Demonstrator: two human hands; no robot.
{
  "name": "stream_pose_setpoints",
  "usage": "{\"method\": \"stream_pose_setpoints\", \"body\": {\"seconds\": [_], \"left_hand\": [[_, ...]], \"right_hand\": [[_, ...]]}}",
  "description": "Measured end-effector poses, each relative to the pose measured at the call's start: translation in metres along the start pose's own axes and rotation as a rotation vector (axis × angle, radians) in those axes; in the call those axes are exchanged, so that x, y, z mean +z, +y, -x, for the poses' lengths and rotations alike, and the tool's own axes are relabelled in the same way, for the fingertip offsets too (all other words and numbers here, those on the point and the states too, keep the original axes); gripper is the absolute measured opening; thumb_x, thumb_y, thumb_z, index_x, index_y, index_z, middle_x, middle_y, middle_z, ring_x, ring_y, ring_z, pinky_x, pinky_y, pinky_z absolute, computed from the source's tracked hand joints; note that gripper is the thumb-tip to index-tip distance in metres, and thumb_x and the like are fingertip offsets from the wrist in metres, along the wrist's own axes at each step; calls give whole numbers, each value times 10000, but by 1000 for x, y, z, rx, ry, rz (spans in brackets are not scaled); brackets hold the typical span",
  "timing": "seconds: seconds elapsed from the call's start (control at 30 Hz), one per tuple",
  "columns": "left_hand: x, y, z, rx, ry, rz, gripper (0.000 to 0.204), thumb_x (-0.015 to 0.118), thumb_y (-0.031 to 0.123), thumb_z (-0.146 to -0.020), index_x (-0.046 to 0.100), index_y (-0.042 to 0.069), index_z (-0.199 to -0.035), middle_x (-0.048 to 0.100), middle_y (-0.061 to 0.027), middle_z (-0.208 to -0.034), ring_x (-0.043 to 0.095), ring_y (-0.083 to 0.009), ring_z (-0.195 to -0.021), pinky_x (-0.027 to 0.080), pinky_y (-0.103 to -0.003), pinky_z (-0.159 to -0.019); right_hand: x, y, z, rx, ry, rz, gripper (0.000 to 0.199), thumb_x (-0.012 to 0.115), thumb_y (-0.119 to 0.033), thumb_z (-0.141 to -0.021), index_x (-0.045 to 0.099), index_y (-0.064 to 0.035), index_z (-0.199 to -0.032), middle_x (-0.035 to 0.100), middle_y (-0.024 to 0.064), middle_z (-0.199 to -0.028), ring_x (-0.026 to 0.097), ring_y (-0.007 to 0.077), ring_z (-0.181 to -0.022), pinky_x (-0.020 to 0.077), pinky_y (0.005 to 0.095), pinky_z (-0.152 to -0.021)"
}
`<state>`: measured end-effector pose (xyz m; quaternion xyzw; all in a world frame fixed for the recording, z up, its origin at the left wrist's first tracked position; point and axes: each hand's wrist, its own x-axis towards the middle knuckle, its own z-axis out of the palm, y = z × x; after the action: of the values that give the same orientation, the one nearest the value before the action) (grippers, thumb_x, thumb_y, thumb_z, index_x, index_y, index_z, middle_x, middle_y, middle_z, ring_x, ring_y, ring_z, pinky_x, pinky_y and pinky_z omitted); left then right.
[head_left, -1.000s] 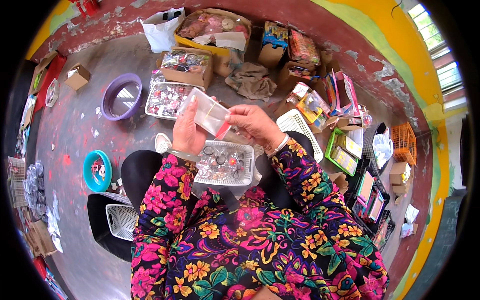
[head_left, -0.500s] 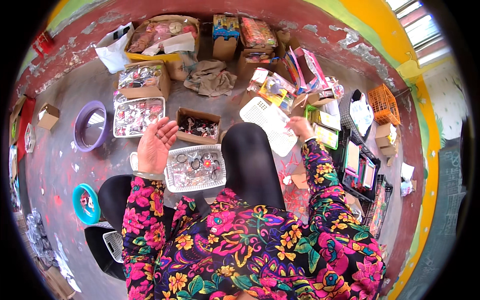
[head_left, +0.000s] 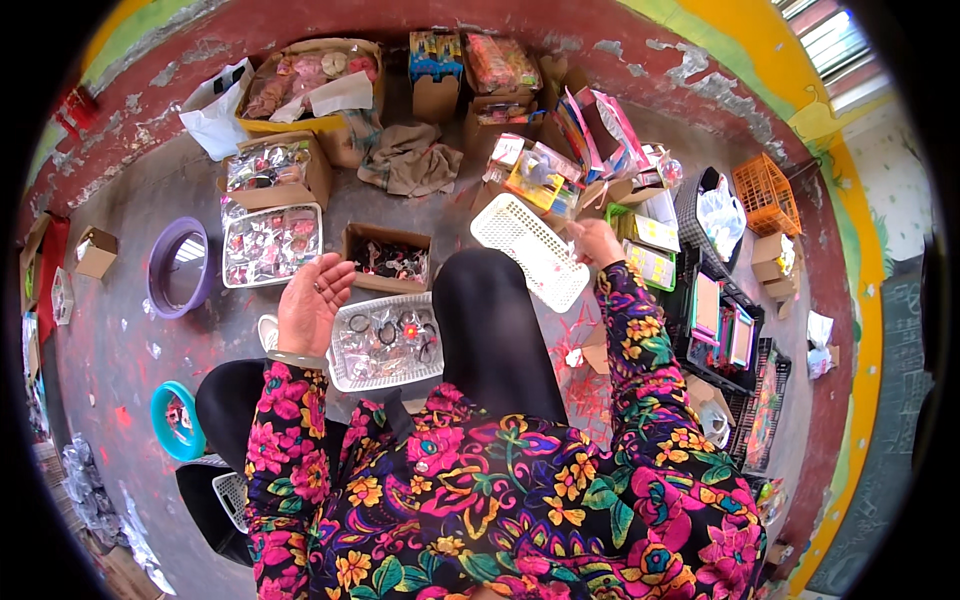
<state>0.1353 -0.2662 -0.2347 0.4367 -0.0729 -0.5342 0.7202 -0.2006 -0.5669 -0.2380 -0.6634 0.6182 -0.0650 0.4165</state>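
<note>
"Presently, where is the clear packet [head_left: 552,265] resting?"

"Apparently in the white perforated tray [head_left: 507,232], beside the right hand [head_left: 600,243]; whether its fingers are pinching anything, I cannot tell. The left hand [head_left: 315,298] is hanging spread, empty."

"Handling?"

"It should be light, pliant, slippery: grip an edge."

"Surface?"

"The tray is lying on a red-stained grey floor [head_left: 110,345], before a peeling red wall [head_left: 540,20]."

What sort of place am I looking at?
Probably a makeshift storage or work room: small bagged items lie in a white basket, and packed cardboard boxes stand near a peeling red wall.
</note>
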Motion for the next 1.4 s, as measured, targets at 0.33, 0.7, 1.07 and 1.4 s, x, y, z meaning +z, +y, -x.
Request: {"method": "stream_pose_setpoints", "body": {"seconds": [0.33,0.7,1.07,1.4], "left_hand": [[27,24,11,426,24,-370,254,587,105,-838,561,2,-1068,604,-93,-1025,574,-147,-947,448,-231,-797],[46,53,24,1210,90,-1729,401,537,61,-736,537,71,-1136,584,-95,-1084,489,-253,-1123,346,-380,-941],[24,29,1,626,-36,-1075,153,521,71,-838,595,42,-969,647,-85,-875,630,-215,-773,480,-291,-591],[18,45,-2,69,-45,-182,243,507,63,-877,508,10,-1114,616,-77,-987,612,-150,-893,489,-212,-654]], "right_hand": [[58,-203,87,-368,-694,-546,279,508,-93,-864,498,6,-1125,639,105,-854,646,143,-635,521,201,-527],[171,-230,92,-88,-921,-703,261,433,-114,-872,476,-7,-1106,621,101,-810,631,161,-643,469,238,-478],[160,-221,101,-181,-894,-505,359,468,-253,-903,495,27,-1126,638,126,-831,635,146,-592,430,177,-407],[156,-223,91,-482,-618,-346,308,609,-294,-835,601,-39,-1008,585,-21,-727,493,36,-573,340,161,-486]]}}
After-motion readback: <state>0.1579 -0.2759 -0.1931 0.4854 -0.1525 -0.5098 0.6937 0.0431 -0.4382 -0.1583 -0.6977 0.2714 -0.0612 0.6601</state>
